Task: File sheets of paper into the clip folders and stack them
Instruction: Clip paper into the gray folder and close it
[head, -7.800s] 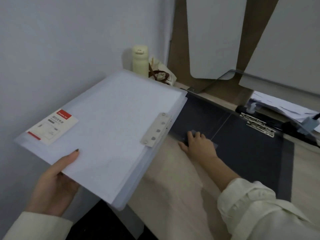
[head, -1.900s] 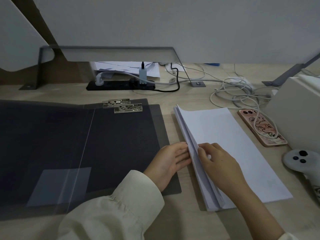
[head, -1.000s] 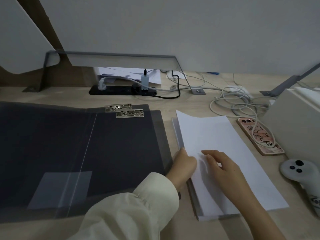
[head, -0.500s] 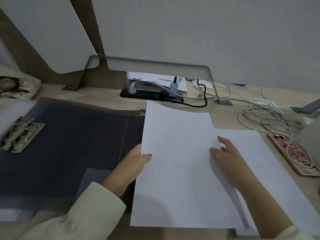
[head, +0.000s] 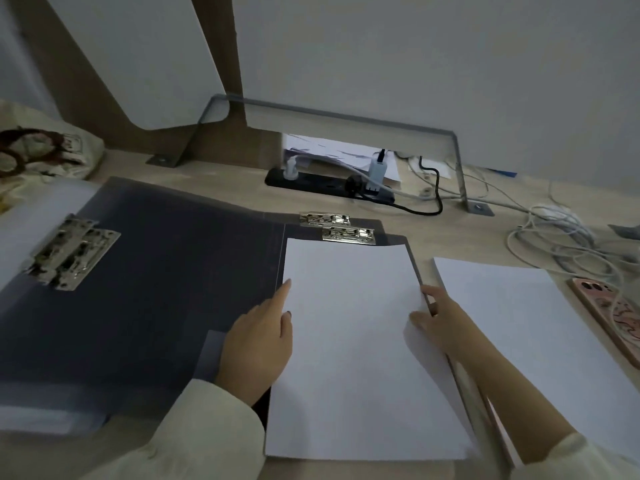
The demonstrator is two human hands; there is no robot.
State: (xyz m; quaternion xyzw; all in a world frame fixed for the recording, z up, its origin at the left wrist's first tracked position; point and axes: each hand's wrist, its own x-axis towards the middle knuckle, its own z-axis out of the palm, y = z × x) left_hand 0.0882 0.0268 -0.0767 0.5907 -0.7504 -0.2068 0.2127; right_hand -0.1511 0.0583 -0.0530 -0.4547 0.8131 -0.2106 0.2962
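Sheet [head: 349, 341]: lay on the right half of the open dark folder [head: 156, 289], top edge just below its clip [head: 348, 234]
Left hand [head: 258, 344]: fingers straight, resting against the sheet's left edge
Right hand [head: 436, 317]: pinched the sheet's right edge, which curled upward
Paper stack [head: 526, 334]: just right of the folder
Phone [head: 613, 320]: beside the stack's far right edge

1. The right hand's [head: 440, 317] fingers [head: 428, 292] are partly hidden beneath the sheet's [head: 349, 341] edge.
2. The phone [head: 611, 315] and paper stack [head: 519, 327] are cut off at the right edge.
3. The bag [head: 41, 157] is cropped at the left.
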